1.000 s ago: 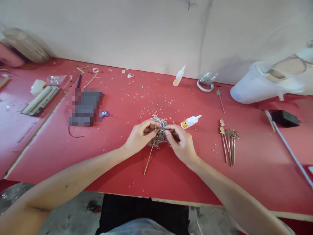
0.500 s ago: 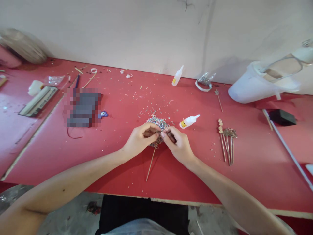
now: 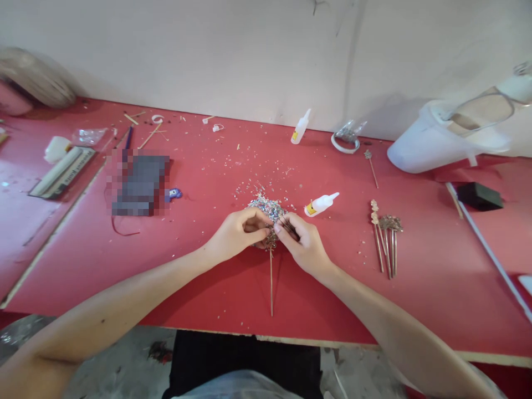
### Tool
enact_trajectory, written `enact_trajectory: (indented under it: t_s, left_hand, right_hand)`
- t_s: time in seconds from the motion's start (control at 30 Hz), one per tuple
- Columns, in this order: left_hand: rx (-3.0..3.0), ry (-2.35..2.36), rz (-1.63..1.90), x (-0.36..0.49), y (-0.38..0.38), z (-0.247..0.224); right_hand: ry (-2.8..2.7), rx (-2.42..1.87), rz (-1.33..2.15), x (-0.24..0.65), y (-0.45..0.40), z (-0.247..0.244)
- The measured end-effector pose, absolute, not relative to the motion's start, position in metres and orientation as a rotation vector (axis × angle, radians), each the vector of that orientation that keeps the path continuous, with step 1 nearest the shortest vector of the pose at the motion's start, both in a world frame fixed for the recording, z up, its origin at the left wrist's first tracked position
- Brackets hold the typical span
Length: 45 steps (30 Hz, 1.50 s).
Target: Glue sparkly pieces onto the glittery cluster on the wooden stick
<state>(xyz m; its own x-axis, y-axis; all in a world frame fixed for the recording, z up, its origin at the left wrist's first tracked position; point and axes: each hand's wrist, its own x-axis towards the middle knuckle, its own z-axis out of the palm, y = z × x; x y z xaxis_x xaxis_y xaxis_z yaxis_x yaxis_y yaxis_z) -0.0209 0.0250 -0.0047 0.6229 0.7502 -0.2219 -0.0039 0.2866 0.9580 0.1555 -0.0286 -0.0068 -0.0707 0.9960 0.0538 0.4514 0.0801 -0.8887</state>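
Observation:
My left hand [image 3: 245,230] and my right hand [image 3: 297,235] meet over a pile of small multicoloured chips [image 3: 266,206] near the front middle of the red table. Between them is the ornate metallic head of a thin stick [image 3: 271,285], whose shaft points down toward the table's front edge. The left fingers pinch this head from the left. At its right side, the right thumb and fingertips are pressed together, with thin dark pieces showing among them. Part of the head is hidden by the fingers. A white glue bottle [image 3: 321,204] lies just right of the pile.
Finished-looking metallic sticks [image 3: 388,238] lie at the right. Behind stand another glue bottle [image 3: 300,127], a tape ring [image 3: 346,143] and a tilted white bucket [image 3: 428,138]. A blurred dark box [image 3: 141,185] and a knife packet [image 3: 62,173] are at the left.
The stick's shaft has swung from slanting down-left to pointing almost straight down. Both hands have stayed nearly in place, with small finger shifts.

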Motion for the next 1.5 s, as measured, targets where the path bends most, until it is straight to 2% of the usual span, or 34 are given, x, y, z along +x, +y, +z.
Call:
enact_trajectory:
  t_s: [1.5]
  left_hand:
    - [1.26, 0.776, 0.554, -0.0219, 0.0248, -0.004]
  right_hand:
    - [-1.597, -1.501, 0.908, 0.1528, -0.029, -0.0077]
